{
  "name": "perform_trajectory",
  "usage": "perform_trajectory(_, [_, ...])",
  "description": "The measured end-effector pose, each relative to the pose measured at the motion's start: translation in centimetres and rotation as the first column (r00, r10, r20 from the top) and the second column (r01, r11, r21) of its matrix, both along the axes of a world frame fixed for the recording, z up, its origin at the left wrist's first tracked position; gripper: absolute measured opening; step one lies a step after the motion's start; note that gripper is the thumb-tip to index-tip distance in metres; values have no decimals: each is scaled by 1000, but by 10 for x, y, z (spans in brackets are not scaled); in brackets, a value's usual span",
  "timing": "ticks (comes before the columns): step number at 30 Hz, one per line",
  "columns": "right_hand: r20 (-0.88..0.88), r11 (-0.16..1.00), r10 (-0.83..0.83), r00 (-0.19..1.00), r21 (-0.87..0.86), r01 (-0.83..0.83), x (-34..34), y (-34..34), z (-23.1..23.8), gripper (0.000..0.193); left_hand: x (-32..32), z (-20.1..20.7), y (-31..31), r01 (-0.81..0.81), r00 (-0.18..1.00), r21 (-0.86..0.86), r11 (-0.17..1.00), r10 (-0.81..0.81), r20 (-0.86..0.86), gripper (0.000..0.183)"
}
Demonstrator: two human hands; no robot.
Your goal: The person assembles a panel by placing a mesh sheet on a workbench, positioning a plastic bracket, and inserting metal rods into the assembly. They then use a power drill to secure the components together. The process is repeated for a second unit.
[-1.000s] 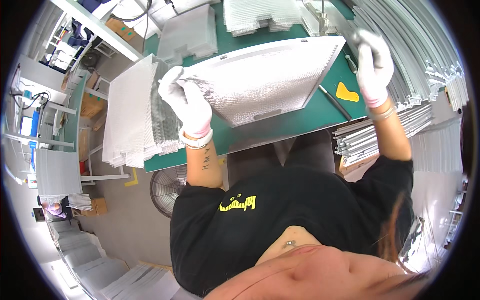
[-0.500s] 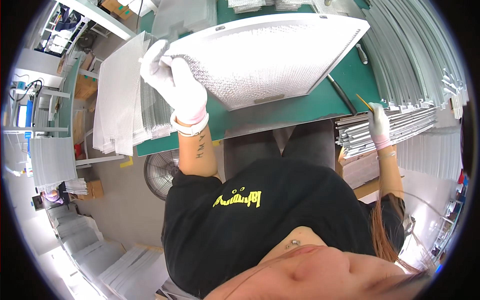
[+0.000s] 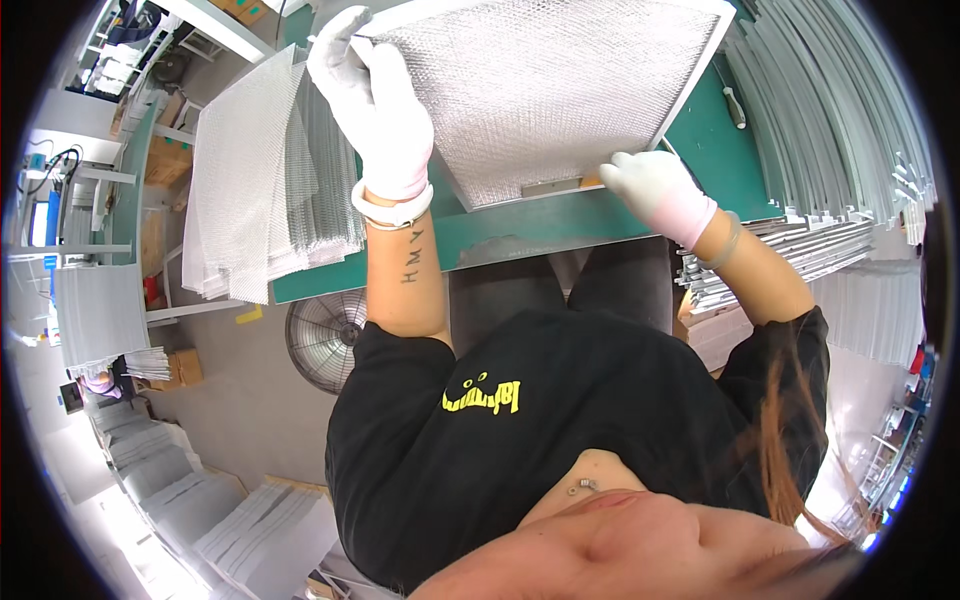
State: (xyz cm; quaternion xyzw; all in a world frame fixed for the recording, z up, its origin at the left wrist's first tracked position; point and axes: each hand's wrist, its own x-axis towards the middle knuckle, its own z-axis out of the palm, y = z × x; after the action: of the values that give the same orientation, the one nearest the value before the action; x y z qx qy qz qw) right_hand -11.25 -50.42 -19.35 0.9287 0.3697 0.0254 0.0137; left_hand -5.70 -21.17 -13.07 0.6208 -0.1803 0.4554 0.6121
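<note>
A framed metal mesh filter panel (image 3: 560,90) is tilted up over the green table (image 3: 540,235). My left hand (image 3: 375,110), in a white glove, grips its upper left edge between thumb and fingers. Close to the panel's lower edge is my right hand (image 3: 655,190), also gloved, with its fingers curled around a thin yellow stick (image 3: 592,183). Only a short piece of the stick shows, beside a small metal plate (image 3: 550,187) on the frame. Whether it touches the panel I cannot tell.
Stacked mesh sheets (image 3: 250,180) overhang the table at left. Long metal strips (image 3: 810,110) are piled at right, with frame profiles (image 3: 760,255) below them. A screwdriver (image 3: 735,108) lies near the strips. A floor fan (image 3: 327,340) stands under the table's left end.
My right hand has come leftward from beside the metal profiles to the panel's lower edge, bringing the yellow stick. My left hand has moved slightly up and right with the panel, which has shifted upward.
</note>
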Motion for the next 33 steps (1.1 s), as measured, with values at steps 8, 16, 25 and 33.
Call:
perform_trajectory(8, [-99,995,24,995,-97,-34,-1,32,9,8,-23,5,-4,32,999,6,999,-32,24,36])
perform_trajectory(16, [27,998,-16,1000,-66,18,-40,16,-15,9,-36,-3,-1,-39,992,124,992,24,122,41])
perform_trajectory(25, [41,1000,24,999,-8,-24,-20,25,0,5,-42,-7,2,-99,981,168,981,68,183,42])
perform_trajectory(33, [-44,994,103,994,40,-101,2,14,-7,8,-42,-4,-4,-111,990,133,985,98,103,39])
